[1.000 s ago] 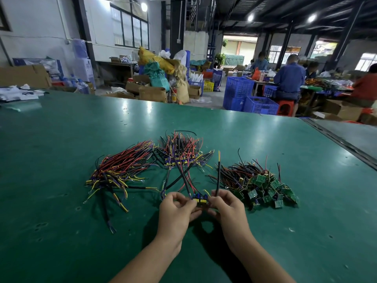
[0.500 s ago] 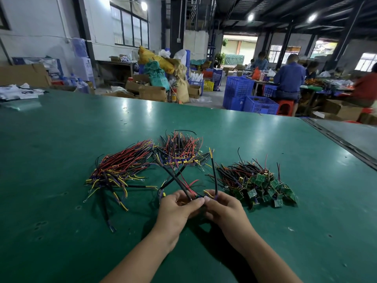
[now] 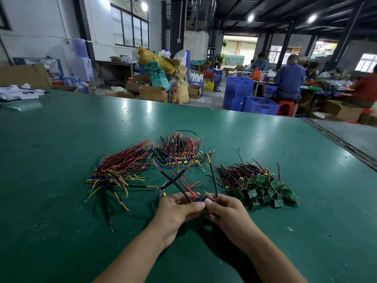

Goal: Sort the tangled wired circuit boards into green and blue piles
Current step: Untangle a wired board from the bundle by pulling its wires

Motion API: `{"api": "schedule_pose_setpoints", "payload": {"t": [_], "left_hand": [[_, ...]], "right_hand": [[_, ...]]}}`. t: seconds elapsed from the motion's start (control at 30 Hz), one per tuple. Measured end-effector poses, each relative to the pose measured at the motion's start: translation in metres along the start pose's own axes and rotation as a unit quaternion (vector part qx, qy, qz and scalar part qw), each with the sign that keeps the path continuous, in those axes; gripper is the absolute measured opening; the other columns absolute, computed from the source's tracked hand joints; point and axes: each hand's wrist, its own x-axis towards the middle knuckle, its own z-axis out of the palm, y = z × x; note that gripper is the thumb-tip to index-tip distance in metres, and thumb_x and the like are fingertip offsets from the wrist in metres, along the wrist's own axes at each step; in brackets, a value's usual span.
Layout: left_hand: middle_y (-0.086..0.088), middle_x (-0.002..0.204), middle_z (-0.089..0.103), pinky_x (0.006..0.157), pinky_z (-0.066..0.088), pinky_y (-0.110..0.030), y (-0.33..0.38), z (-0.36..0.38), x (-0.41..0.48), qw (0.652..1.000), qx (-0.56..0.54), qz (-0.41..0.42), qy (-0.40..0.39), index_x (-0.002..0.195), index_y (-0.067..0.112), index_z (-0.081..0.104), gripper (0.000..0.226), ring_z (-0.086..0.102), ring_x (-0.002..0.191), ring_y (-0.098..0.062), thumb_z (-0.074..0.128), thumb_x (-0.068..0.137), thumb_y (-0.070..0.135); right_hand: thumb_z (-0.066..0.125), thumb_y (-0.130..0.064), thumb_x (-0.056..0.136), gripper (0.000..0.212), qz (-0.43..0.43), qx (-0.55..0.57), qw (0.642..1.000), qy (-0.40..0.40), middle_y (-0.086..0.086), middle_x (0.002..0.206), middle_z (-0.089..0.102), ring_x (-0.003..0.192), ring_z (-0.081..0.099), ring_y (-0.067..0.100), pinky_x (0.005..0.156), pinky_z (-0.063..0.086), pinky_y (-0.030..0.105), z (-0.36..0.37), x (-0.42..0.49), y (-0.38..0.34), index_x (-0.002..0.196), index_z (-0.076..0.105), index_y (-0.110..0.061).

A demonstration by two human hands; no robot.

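My left hand [image 3: 178, 208] and my right hand [image 3: 223, 209] meet at the fingertips over the green table [image 3: 61, 231], both pinching a small blue wired board [image 3: 201, 199]. Its black, red and yellow wires fan up and away from my fingers. A pile of green boards [image 3: 263, 185] with dark wires lies to the right of my hands. Behind my hands sits a tangled heap of blue boards [image 3: 181, 154]. A long bundle of wired blue boards [image 3: 120, 168] stretches out at the left.
A seam with a metal strip [image 3: 342, 142] crosses the table's right side. Papers [image 3: 18, 93] lie at the far left edge. Beyond the table are cardboard boxes, sacks, blue crates [image 3: 251, 99] and seated people at other benches.
My hands stayed together at the same spot while working the wires. The black wire in my right hand leaned from upright towards the left, and the held wires spread wider.
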Motion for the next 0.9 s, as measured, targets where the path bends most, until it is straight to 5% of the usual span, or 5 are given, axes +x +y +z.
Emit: {"api": "schedule_pose_setpoints", "payload": {"t": [0.27, 0.53, 0.63, 0.73, 0.9], "left_hand": [[-0.015, 0.080, 0.073, 0.058, 0.056, -0.023, 0.006, -0.002, 0.002, 0.998, -0.042, -0.018, -0.047, 0.075, 0.002, 0.077, 0.013, 0.071, 0.069, -0.021, 0.075, 0.063, -0.002], [-0.013, 0.073, 0.069, 0.056, 0.058, -0.025, 0.006, -0.003, 0.009, 0.994, -0.089, -0.020, -0.052, 0.074, 0.000, 0.074, 0.013, 0.068, 0.062, -0.018, 0.073, 0.061, -0.002], [-0.012, 0.079, 0.070, 0.059, 0.058, -0.027, 0.004, -0.003, 0.007, 0.998, -0.047, -0.001, -0.052, 0.083, 0.001, 0.074, 0.013, 0.067, 0.067, -0.017, 0.072, 0.071, -0.005], [-0.012, 0.089, 0.072, 0.063, 0.058, -0.029, -0.001, -0.002, 0.006, 0.999, -0.008, 0.025, -0.042, 0.096, 0.004, 0.071, 0.020, 0.069, 0.076, -0.021, 0.070, 0.080, -0.006], [-0.006, 0.102, 0.074, 0.073, 0.056, -0.027, -0.008, -0.001, 0.007, 0.990, 0.120, 0.077, -0.025, 0.110, 0.015, 0.067, 0.029, 0.070, 0.086, -0.018, 0.071, 0.084, 0.003]], "right_hand": [[0.065, -0.001, 0.077, 0.017, 0.033, 0.063, 0.997, -0.025, 0.017, 0.087, 0.069, 0.074, 0.068, 0.019, 0.068, 0.058, 0.025, 0.000, 0.001, -0.003, 0.092, 0.070, 0.005], [0.066, -0.007, 0.079, 0.012, 0.013, 0.105, 0.994, 0.004, 0.007, 0.077, 0.069, 0.065, 0.066, 0.013, 0.062, 0.056, 0.021, 0.000, 0.004, -0.006, 0.076, 0.077, -0.009], [0.065, -0.005, 0.079, 0.013, 0.001, 0.103, 0.995, 0.003, 0.010, 0.083, 0.070, 0.067, 0.067, 0.013, 0.063, 0.056, 0.022, 0.000, 0.001, -0.004, 0.087, 0.074, -0.004], [0.065, -0.001, 0.076, 0.034, 0.006, 0.081, 0.997, 0.011, 0.017, 0.094, 0.070, 0.067, 0.066, 0.017, 0.061, 0.055, 0.025, -0.001, 0.001, -0.001, 0.110, 0.064, 0.004], [0.057, 0.007, 0.079, 0.037, -0.015, 0.056, 0.998, 0.011, 0.018, 0.095, 0.067, 0.072, 0.066, 0.022, 0.065, 0.057, 0.031, 0.004, -0.001, -0.001, 0.116, 0.060, 0.006]]}}
